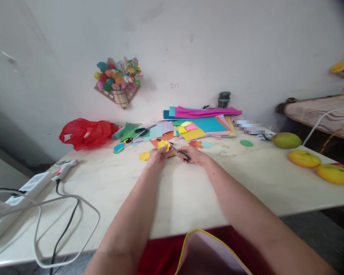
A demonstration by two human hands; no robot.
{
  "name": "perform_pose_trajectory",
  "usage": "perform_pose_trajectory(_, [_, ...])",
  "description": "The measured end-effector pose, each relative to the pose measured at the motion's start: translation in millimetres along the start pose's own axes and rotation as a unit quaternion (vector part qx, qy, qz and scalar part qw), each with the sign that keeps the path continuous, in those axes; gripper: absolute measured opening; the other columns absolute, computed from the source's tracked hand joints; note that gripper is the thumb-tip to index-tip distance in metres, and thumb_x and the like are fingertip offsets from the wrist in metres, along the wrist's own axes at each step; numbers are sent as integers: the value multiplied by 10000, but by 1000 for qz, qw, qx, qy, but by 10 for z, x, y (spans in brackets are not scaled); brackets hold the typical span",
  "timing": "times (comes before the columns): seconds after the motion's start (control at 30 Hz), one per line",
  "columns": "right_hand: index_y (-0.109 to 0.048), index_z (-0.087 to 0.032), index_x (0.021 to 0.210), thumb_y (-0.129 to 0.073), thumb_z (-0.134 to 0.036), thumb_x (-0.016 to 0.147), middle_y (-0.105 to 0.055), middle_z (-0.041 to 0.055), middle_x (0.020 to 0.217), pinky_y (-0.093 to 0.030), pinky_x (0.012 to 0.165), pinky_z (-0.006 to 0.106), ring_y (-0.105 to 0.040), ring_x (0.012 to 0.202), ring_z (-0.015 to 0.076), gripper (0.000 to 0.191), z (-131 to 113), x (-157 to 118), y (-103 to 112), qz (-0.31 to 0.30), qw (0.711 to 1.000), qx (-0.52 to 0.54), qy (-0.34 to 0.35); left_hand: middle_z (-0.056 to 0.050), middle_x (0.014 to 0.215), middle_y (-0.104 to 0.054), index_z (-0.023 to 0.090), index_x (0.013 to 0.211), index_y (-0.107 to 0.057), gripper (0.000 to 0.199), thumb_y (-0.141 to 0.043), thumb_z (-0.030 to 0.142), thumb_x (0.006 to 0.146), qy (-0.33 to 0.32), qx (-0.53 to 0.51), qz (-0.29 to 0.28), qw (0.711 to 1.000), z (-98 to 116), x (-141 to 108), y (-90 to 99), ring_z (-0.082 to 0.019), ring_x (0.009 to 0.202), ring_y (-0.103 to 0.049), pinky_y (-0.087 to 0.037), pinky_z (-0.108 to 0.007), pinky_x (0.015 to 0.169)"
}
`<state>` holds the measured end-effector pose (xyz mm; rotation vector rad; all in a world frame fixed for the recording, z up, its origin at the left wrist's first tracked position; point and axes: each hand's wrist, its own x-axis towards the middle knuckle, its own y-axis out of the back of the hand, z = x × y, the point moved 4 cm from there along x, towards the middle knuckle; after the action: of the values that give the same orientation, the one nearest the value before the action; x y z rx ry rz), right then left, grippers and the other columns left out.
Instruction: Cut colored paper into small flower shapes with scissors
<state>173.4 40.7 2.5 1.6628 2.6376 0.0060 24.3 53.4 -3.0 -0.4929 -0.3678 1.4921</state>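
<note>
My left hand [159,153] is closed on a yellow paper flower [163,145], held a little above the table top. In my right hand [192,154] is a pair of scissors [184,154] with dark handles, fingers wrapped round the grips. The blades point left and reach the edge of the yellow paper; whether they are parted I cannot tell. A yellow paper piece [145,156] lies just left of my left hand. Orange-red paper flowers [196,144] lie behind my right hand.
Stacked coloured paper [209,124] and a second pair of scissors [142,131] lie toward the wall. A red plastic bag [87,133] is at the back left, a power strip [34,187] with loose cables at the left. Mangoes [304,158] sit at the right edge.
</note>
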Motion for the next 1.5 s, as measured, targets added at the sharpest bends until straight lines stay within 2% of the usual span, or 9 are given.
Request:
perform_pose_trajectory(0.13, [-486,-169,602,-650,-325,687,-459,-57,433,-281,316,178,-400,346,56,242,-12,-19,6,-3,1000,-16,-2,-108,687,-694,75,785,-640,107,-687,141,715,-8,51,-17,999,9,-1,33,-174,593,-668,-546,-274,614])
perform_pose_trajectory(0.37, [-530,-158,678,-680,-409,665,-511,-44,474,-206,295,162,-430,361,49,292,-14,-52,56,-11,999,-51,4,-27,579,-619,106,692,-595,218,-759,246,663,-40,86,-65,993,82,-23,18,-89,486,-554,-461,-209,528])
perform_pose_trajectory(0.77, [-524,-155,724,-631,-485,705,-560,-30,531,-213,297,168,-452,371,50,348,0,-73,100,-37,997,-69,19,-73,598,-660,89,692,-640,199,-766,238,653,-19,118,-110,987,102,-55,-5,-126,501,-593,-481,-243,549])
perform_pose_trajectory(1.37, [-536,-156,728,-610,-455,724,-538,-32,510,-181,302,183,-423,359,51,308,8,-65,106,-41,995,-92,16,-71,577,-653,84,666,-656,167,-752,220,658,-3,126,-135,983,109,-55,11,-118,462,-575,-456,-223,498])
perform_pose_trajectory(1.5, [-536,-160,736,-618,-461,712,-544,-34,521,-186,302,183,-428,366,52,313,2,-75,103,-47,996,-79,11,-62,559,-642,87,666,-646,158,-749,207,661,-1,127,-122,984,112,-51,18,-107,439,-557,-446,-216,479])
